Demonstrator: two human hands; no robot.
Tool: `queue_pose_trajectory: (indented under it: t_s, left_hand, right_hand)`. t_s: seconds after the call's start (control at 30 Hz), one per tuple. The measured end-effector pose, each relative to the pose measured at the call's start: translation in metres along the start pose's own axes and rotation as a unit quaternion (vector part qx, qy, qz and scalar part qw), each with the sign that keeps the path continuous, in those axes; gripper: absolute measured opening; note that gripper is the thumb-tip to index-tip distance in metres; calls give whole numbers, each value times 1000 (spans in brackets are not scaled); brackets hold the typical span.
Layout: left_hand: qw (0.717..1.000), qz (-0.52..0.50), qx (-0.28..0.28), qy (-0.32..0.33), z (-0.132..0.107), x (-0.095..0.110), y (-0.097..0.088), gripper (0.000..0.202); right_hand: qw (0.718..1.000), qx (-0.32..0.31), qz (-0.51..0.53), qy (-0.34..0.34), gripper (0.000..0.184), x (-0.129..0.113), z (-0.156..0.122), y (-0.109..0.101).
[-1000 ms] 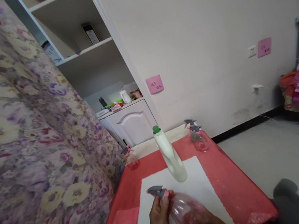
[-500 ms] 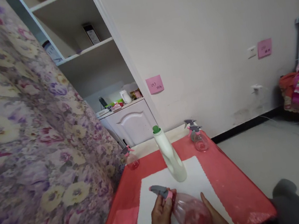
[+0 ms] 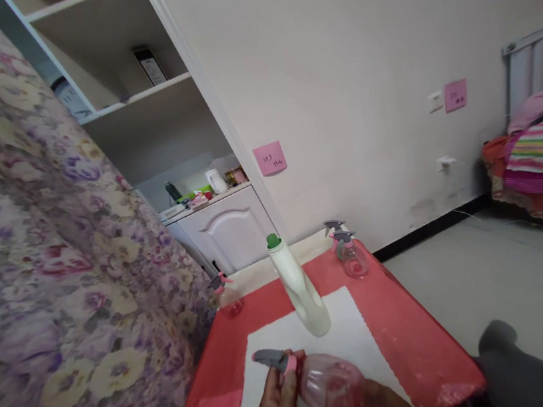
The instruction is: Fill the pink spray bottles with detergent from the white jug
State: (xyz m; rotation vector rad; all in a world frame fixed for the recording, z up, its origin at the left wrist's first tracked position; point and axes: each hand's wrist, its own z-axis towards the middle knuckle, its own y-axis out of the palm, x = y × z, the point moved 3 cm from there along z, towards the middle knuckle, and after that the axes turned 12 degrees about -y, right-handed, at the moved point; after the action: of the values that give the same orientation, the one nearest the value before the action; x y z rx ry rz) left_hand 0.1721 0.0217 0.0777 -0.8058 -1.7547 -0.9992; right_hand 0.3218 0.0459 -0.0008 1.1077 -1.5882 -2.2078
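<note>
A clear pink spray bottle [image 3: 330,384] lies tilted in both hands, low in the view, its grey trigger head [image 3: 272,358] pointing left. My left hand [image 3: 279,404] is closed around the neck, fingers at the pink collar [image 3: 290,363]. At the lower right of the bottle, my right hand [image 3: 385,406] grips the body near its base; some of its fingers are hidden behind the bottle. Just beyond them stands a pale green jug-like bottle [image 3: 301,290] with a green opening at its top, on a white sheet [image 3: 341,308].
A red cloth [image 3: 423,350] covers the table. One spray bottle [image 3: 229,302] stands at its back left, and two more, including a pink one [image 3: 354,260], stand at the back right. A floral curtain [image 3: 86,290] hangs close on the left. Behind is a white cabinet [image 3: 229,229].
My right hand has closed more around the bottle's base; its thumb no longer stands apart. The spray bottle lies slightly flatter. The whole view has turned a little to the right.
</note>
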Motion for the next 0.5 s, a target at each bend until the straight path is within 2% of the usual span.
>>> queue_pose_trajectory:
  t_s: [0.1, 0.27, 0.33, 0.4, 0.5]
  left_hand:
    - [1000, -5, 5, 6, 0, 0, 1, 57]
    - [999, 22, -17, -17, 4, 0, -2, 61]
    - [999, 40, -25, -10, 3, 2, -1, 59]
    - [997, 66, -33, 0, 0, 3, 2, 57]
    - [993, 105, -43, 16, -5, 4, 9, 51]
  right_hand:
    - [999, 26, 11, -18, 33, -6, 7, 10]
    - [998, 39, 20, -52, 36, -8, 7, 23]
    - [997, 44, 25, -53, 49, -5, 6, 23]
    - [997, 56, 31, -33, 70, 0, 6, 20]
    - [995, 82, 42, 32, 91, 6, 7, 13]
